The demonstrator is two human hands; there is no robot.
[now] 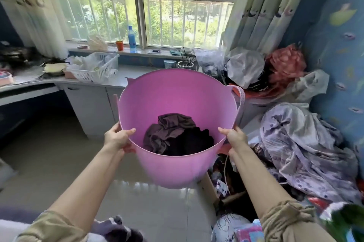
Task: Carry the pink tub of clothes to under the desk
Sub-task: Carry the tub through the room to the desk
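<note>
I hold a big pink tub in the air above the tiled floor, in the middle of the view. Dark brown and black clothes lie bunched at its bottom. My left hand grips the near rim on the left, thumb inside the tub. On the right side of the rim my right hand grips the same way. The grey desk runs along the window wall ahead and to the left, with a dark opening beneath its left part.
A white basket, papers and small items crowd the desk top. A cabinet stands under the desk, right of the opening. Piled bags and bedding fill the right side down to the floor. A cardboard box sits below the tub.
</note>
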